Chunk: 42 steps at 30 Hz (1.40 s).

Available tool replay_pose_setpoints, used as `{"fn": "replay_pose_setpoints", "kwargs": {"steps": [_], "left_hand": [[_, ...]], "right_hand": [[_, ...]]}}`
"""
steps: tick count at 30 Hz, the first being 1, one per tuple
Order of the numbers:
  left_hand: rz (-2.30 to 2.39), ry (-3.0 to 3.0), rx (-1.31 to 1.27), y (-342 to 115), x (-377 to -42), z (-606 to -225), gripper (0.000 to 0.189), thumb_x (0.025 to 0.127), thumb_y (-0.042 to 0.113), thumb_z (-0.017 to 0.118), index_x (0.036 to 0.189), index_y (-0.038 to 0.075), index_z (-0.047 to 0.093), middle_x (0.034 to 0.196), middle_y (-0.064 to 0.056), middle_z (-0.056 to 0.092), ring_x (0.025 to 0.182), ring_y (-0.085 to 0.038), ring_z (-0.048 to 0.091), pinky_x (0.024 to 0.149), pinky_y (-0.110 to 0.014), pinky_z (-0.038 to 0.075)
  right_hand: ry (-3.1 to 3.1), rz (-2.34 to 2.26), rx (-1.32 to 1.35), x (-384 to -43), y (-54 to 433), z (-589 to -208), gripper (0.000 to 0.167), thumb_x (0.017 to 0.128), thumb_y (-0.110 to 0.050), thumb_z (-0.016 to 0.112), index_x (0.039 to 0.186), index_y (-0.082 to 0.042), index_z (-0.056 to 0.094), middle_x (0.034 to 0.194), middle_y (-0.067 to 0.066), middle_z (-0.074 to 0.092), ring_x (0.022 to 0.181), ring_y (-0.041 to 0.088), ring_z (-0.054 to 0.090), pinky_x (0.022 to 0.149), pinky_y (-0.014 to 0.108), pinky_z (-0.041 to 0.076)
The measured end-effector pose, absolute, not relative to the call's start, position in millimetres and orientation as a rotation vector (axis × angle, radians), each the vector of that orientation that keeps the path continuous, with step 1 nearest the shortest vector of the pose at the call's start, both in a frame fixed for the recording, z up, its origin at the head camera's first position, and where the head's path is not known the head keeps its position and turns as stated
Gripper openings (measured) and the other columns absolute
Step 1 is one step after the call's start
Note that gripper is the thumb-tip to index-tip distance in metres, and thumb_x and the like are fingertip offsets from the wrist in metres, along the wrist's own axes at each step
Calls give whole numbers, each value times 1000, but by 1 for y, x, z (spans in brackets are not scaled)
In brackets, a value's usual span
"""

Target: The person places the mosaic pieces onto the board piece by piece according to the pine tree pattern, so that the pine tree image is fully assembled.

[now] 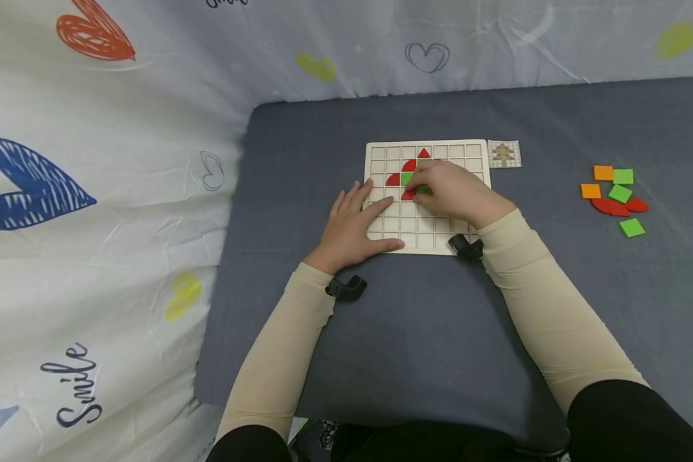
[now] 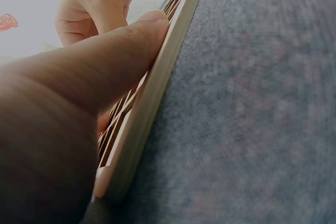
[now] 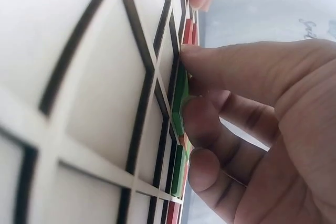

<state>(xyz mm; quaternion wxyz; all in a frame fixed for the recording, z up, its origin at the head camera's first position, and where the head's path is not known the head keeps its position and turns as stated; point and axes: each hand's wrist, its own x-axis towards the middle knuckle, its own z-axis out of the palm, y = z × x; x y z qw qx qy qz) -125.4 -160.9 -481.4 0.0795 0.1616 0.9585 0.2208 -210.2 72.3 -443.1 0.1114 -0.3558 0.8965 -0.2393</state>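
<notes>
A pale wooden grid board point(image 1: 393, 224) lies on the table, with a red triangle point(image 1: 424, 153), red quarter-round tiles point(image 1: 393, 179) and green squares point(image 1: 407, 178) in its cells. My right hand point(image 1: 459, 192) bends over the middle of the grid. Its thumb and fingertips pinch a green square tile point(image 3: 181, 98) at the board's surface, beside a red tile. The left hand point(image 1: 352, 224) rests spread over the board's left side, its thumb point(image 2: 147, 35) along the near edge. Part of the pattern is hidden under the right hand.
A small card point(image 1: 505, 154) with a tree-like pattern lies against the board's upper right corner. Farther right are loose orange squares point(image 1: 603, 172), green squares point(image 1: 631, 227) and red rounded tiles point(image 1: 610, 206). A printed white curtain point(image 1: 150, 192) borders the grey table at left and back.
</notes>
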Motion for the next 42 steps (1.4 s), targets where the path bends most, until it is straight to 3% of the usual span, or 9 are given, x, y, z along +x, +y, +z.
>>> {"fn": "replay_pose_setpoints", "kwargs": {"steps": [17, 25, 42], "left_hand": [[672, 2864, 481, -162, -125, -480, 90, 86, 73, 73, 161, 31, 46, 177, -7, 13, 164, -28, 4, 132, -44, -5], [658, 2868, 466, -162, -125, -480, 90, 86, 73, 73, 161, 32, 46, 177, -7, 13, 164, -28, 3, 132, -45, -5], [660, 2864, 467, -160, -125, -482, 91, 85, 74, 73, 160, 31, 46, 177, -6, 13, 164, -26, 3, 132, -43, -5]], "right_hand": [[2614, -729, -1006, -209, 75, -442, 25, 94, 1, 66, 116, -3, 78, 115, 15, 72, 107, 33, 65, 99, 50, 52], [2618, -729, -989, -209, 75, -441, 26, 94, 2, 65, 116, -3, 78, 120, 15, 72, 115, 33, 64, 103, 50, 51], [2642, -751, -889, -203, 92, -438, 29, 93, -1, 67, 121, 0, 75, 118, 16, 72, 105, 32, 65, 96, 50, 52]]}}
